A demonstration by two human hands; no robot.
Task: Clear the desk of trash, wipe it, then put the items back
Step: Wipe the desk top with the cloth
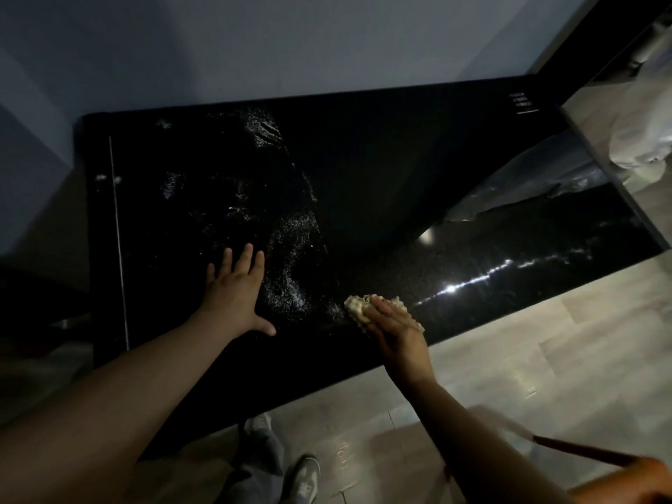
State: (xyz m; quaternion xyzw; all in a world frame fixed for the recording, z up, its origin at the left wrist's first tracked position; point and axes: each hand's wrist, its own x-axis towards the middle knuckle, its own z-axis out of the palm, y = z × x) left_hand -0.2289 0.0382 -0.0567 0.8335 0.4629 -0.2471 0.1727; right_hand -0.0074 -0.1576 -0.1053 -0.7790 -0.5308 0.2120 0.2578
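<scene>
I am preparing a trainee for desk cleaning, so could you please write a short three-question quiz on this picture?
1. True or false: the left hand lies flat on the desk, holding nothing.
2. What does the right hand press onto the desk? A) a cloth B) a bottle C) a brush
3. Fill in: the speckled smears lie to the ___ of the cloth.
Key: 1 true; 2 A; 3 left.
</scene>
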